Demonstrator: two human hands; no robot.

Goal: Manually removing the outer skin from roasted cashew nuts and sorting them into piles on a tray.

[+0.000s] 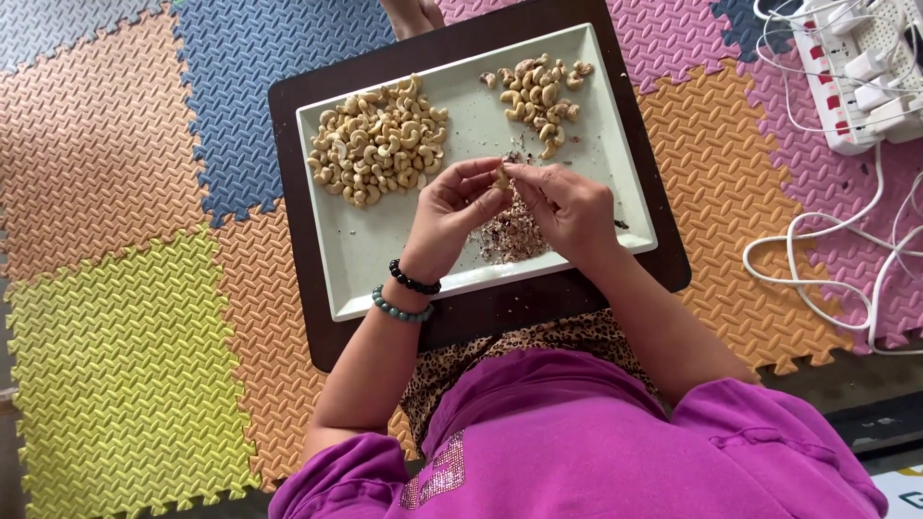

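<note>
Both hands meet over a pale rectangular tray point(356, 264) on a dark brown board point(308, 317). My left hand point(450, 213) and my right hand point(569, 207) pinch one cashew nut point(501, 177) between their fingertips. Under the hands lies a heap of reddish-brown skin flakes point(510, 235). A large pile of cashews point(378, 141) sits at the tray's far left. A smaller pile of cashews point(538, 91) lies at the far right. Two bead bracelets point(409, 293) circle my left wrist.
Coloured foam puzzle mats point(125, 240) cover the floor around the board. A white power strip point(856, 67) with several plugs and white cables point(827, 269) lies at the right. Someone's foot point(413, 14) shows at the top edge beyond the board.
</note>
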